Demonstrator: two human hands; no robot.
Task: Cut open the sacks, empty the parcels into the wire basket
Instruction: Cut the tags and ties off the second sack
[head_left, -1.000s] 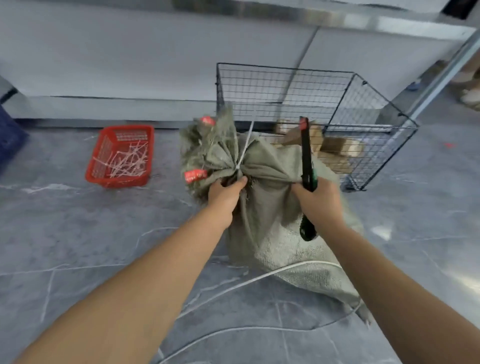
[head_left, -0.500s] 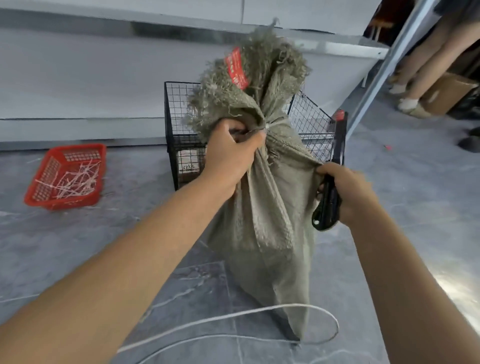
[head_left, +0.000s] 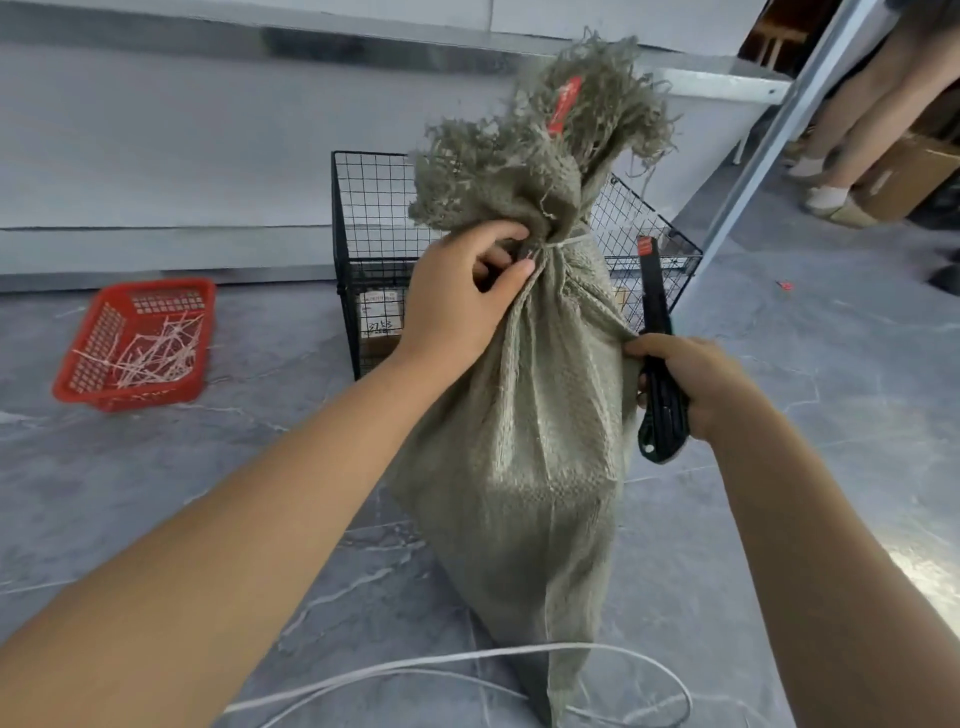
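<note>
The left hand (head_left: 457, 306) gripped the woven sack (head_left: 524, 441) at its tied neck, upright before the wire basket (head_left: 374, 249), while the right hand (head_left: 691, 379) clutched a utility knife (head_left: 657, 353) beside it, where a slip could nick the left fingers

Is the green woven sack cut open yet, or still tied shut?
Still tied shut: a pale tie cinches the neck of the green woven sack, beside the left hand; frayed mouth bunched above.

Sack (head_left: 524, 441) before wire basket (head_left: 363, 260); tray (head_left: 78, 374) left of both
</note>
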